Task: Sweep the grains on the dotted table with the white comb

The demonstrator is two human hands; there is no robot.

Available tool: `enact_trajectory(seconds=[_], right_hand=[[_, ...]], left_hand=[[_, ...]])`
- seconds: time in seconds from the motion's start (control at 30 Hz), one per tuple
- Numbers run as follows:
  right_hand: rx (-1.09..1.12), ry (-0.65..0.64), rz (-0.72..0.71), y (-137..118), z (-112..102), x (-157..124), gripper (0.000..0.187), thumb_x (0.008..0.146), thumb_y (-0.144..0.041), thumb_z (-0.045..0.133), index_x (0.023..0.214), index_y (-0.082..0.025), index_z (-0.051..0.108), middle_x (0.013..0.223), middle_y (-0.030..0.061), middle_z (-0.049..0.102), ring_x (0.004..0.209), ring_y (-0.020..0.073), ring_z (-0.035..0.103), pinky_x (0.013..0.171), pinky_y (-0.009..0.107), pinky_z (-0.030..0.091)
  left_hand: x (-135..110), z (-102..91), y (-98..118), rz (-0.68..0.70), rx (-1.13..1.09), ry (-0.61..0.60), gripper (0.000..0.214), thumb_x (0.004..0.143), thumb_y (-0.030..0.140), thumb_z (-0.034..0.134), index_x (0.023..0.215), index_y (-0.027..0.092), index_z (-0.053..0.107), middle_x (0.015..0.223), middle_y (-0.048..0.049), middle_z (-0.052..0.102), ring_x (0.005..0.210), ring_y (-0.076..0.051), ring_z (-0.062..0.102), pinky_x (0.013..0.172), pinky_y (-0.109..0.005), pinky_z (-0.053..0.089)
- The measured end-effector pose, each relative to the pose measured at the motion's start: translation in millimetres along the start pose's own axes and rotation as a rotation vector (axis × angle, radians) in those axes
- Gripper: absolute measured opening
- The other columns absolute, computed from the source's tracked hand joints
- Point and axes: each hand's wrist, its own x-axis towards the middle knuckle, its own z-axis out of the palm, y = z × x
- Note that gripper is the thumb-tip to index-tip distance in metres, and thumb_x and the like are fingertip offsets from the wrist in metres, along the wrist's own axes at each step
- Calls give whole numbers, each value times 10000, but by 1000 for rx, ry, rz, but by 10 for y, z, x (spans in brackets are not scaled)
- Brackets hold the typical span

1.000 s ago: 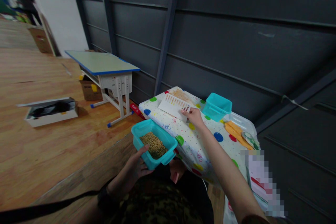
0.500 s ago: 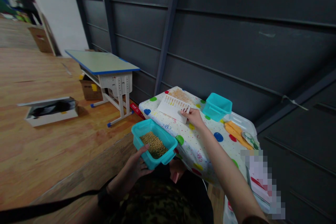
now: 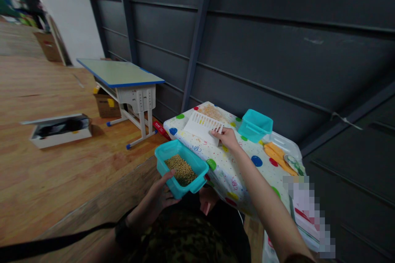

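My left hand (image 3: 163, 191) grips a turquoise plastic container (image 3: 197, 162) by its near side, with the thumb over the rim. Yellowish beans (image 3: 182, 168) cover its bottom; it is held beside the table's front left edge. My right hand (image 3: 224, 136) is closed on the right end of a white slotted plastic scraper (image 3: 200, 127), which rests low over the table. Just beyond its slots lies a spread of pale, fine grains or crumbs (image 3: 212, 111) near the table's far corner. Part of the left hand's fingers is hidden beneath the container.
A second turquoise container (image 3: 254, 125) stands at the back of the dotted tablecloth (image 3: 240, 164). Right of it lie an orange cloth (image 3: 277, 156) and a clear tray (image 3: 290, 144). A dark panelled wall (image 3: 262, 49) borders the table. A school desk (image 3: 120, 72) and an open white box (image 3: 61, 131) are leftward.
The scraper and my right hand have shifted very slightly to the left. The left hand and the container of beans stay in place. Far-off people have moved a little.
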Motion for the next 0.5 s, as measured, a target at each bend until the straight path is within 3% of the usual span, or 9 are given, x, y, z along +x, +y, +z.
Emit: enact_trajectory(seconds=[0.2, 0.37, 0.5], right_hand=[[-5, -22, -18, -70, 13, -84, 634, 554, -771, 916, 679, -175, 739, 588, 0, 615, 572, 133, 454, 540, 286, 329], [-5, -36, 1, -108, 38, -135, 623, 537, -768, 912, 629, -192, 693, 576, -9, 592, 560, 128, 443, 527, 281, 323], [9, -47, 10, -121, 35, -144, 616, 546, -751, 919, 674, -179, 729, 605, 7, 637, 571, 133, 470, 536, 284, 357]], left_hand=[[20, 15, 8, -21, -17, 42, 838, 969, 538, 748, 1664, 199, 427, 1473, -214, 759, 1180, -402, 803, 904, -474, 665], [50, -47, 20, -55, -41, -38, 904, 926, 544, 824, 1660, 192, 432, 1414, -214, 788, 1150, -385, 816, 932, -459, 667], [53, -12, 7, -44, -36, 29, 862, 956, 543, 781, 1662, 198, 426, 1405, -209, 791, 1132, -378, 819, 898, -453, 668]])
